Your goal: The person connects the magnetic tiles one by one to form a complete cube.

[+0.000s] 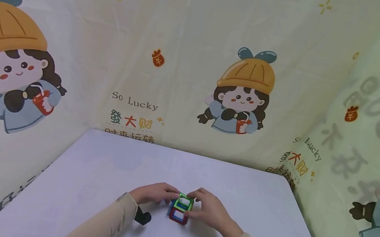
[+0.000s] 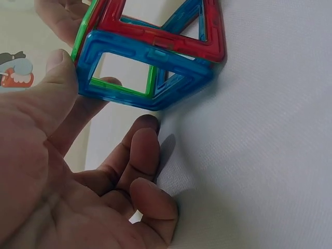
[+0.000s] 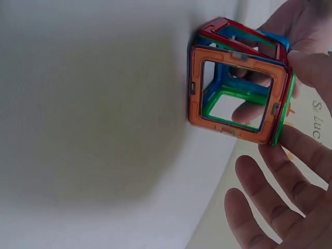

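Tile cube (image 1: 180,208) on table (image 1: 94,169), between both hands' fingertips.

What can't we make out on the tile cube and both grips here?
- Magnetic tile cube: head view, too small to count faces.
- Cube underside: hidden against the white table.
- Left hand: left wrist view, palm cut off by edge.
- Right hand: right wrist view, thumb contact behind orange tile.

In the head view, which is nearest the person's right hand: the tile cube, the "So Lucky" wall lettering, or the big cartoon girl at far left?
Measured from the right hand:
1. Cube of coloured magnetic square frames, touching it, just to its left.
2. "So Lucky" lettering, on the back wall, up and left.
3. Big cartoon girl in an orange hat, far left wall.
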Demonstrator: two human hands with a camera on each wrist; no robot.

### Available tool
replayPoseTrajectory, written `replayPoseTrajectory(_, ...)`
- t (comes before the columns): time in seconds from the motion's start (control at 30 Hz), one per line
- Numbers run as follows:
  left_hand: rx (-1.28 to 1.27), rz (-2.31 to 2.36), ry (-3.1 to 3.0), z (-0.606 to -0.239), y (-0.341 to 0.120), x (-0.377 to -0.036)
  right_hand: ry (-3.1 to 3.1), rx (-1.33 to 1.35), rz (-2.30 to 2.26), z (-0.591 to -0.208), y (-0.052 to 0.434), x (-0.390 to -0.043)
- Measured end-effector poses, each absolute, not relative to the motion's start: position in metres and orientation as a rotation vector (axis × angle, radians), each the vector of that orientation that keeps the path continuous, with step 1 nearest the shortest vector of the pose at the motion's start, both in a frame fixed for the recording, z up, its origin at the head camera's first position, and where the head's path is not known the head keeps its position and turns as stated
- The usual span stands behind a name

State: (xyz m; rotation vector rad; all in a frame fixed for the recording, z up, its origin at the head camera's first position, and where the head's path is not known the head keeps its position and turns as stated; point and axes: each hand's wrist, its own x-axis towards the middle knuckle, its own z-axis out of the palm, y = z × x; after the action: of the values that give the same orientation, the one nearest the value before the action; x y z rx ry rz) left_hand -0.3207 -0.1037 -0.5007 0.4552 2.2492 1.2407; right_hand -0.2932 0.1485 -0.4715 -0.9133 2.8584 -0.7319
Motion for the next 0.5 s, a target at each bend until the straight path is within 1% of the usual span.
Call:
replayPoseTrajectory(0.23, 0.467, 1.238, 2.255, -0.5011, -0.1038, -0.3193, 2.826, -0.829, -0.770, -0.4738, 0.1468, -0.2917)
replayPoseTrajectory(0.5, 0.453, 1.221, 2.268, -0.5021, -0.1031, -0.3183, 2.810, -0.814, -0.789, -0.4761, 0.1469, -0.2917)
